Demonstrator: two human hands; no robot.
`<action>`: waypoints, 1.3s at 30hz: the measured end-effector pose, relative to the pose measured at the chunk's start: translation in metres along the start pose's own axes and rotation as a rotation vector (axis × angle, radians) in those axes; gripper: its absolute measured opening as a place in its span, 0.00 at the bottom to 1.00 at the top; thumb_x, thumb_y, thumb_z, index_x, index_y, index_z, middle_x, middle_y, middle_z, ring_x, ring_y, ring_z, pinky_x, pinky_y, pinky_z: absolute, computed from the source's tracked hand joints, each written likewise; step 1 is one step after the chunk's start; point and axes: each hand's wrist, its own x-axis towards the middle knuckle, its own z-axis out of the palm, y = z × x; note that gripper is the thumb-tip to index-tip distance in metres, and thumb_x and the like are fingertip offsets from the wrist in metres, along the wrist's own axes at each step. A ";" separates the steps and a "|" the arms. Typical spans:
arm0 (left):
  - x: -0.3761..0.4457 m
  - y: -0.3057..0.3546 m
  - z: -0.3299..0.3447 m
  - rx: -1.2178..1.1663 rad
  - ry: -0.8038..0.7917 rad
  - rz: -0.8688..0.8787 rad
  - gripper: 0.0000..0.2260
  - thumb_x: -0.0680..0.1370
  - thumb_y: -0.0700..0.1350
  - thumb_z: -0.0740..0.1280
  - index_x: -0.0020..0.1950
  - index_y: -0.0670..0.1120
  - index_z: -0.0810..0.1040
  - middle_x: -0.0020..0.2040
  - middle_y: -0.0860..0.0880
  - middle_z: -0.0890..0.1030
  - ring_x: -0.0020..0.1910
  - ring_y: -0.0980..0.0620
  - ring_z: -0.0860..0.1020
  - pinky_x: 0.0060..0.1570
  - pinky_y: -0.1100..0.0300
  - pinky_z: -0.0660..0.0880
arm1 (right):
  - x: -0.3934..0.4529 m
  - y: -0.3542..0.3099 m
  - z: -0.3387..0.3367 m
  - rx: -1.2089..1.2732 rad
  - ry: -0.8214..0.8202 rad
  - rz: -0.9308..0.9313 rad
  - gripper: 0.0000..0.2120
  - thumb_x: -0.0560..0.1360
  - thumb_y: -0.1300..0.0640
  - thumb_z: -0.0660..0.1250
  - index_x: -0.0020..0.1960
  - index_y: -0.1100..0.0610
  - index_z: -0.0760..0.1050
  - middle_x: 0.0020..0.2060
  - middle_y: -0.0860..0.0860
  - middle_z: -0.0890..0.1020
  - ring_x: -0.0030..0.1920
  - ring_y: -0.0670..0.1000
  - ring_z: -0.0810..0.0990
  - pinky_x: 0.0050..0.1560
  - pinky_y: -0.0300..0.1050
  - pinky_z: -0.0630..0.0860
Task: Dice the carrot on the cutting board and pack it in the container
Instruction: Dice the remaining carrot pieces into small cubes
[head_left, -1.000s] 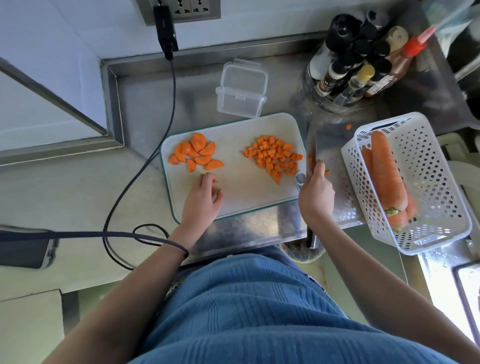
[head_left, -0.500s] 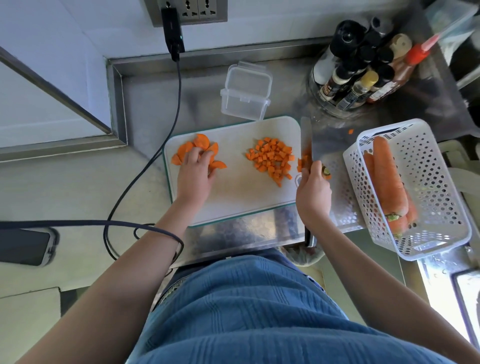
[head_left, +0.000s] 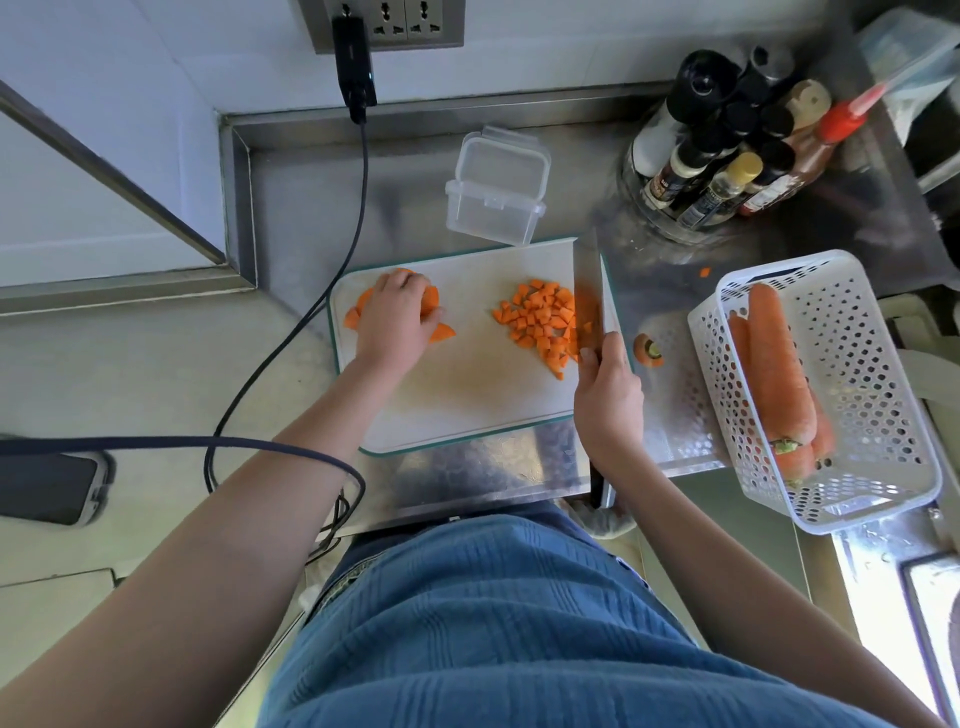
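A white cutting board (head_left: 467, 405) lies on the steel counter. At its far left, my left hand (head_left: 397, 319) covers a cluster of half-round carrot slices (head_left: 441, 331), fingers curled over them. A pile of diced carrot (head_left: 537, 321) lies on the board's right half. My right hand (head_left: 608, 400) grips a knife (head_left: 588, 291), whose blade stands on the board's right edge against the dice. The clear plastic container (head_left: 496, 189) stands closed just beyond the board.
A white perforated basket (head_left: 852, 332) with whole carrots (head_left: 776, 364) sits to the right. A carrot end (head_left: 648, 349) lies between board and basket. Sauce bottles (head_left: 727, 150) stand at the back right. A black cable (head_left: 291, 332) and a phone (head_left: 52, 488) are on the left.
My left hand moved from the board's near edge up onto the carrot slices. My right hand brought the knife onto the board beside the diced pile.
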 end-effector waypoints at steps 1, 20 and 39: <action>0.002 0.001 -0.002 -0.018 0.050 -0.011 0.09 0.74 0.42 0.67 0.51 0.40 0.78 0.50 0.41 0.77 0.51 0.40 0.74 0.46 0.49 0.70 | 0.000 -0.001 -0.001 0.006 0.000 -0.002 0.09 0.83 0.52 0.50 0.47 0.57 0.59 0.36 0.59 0.75 0.31 0.57 0.70 0.27 0.45 0.62; 0.037 -0.035 -0.023 -0.018 -0.396 0.169 0.24 0.67 0.33 0.70 0.63 0.47 0.77 0.64 0.48 0.73 0.63 0.45 0.68 0.62 0.56 0.66 | 0.011 -0.007 -0.002 0.041 -0.073 -0.020 0.09 0.83 0.53 0.51 0.47 0.57 0.58 0.33 0.56 0.72 0.30 0.55 0.68 0.31 0.48 0.64; 0.040 -0.042 -0.042 0.138 -0.373 0.357 0.05 0.74 0.35 0.66 0.49 0.41 0.75 0.46 0.44 0.74 0.47 0.45 0.73 0.33 0.48 0.76 | 0.019 -0.008 0.008 -0.029 -0.085 -0.088 0.10 0.83 0.54 0.51 0.54 0.61 0.64 0.28 0.50 0.68 0.38 0.60 0.71 0.28 0.46 0.57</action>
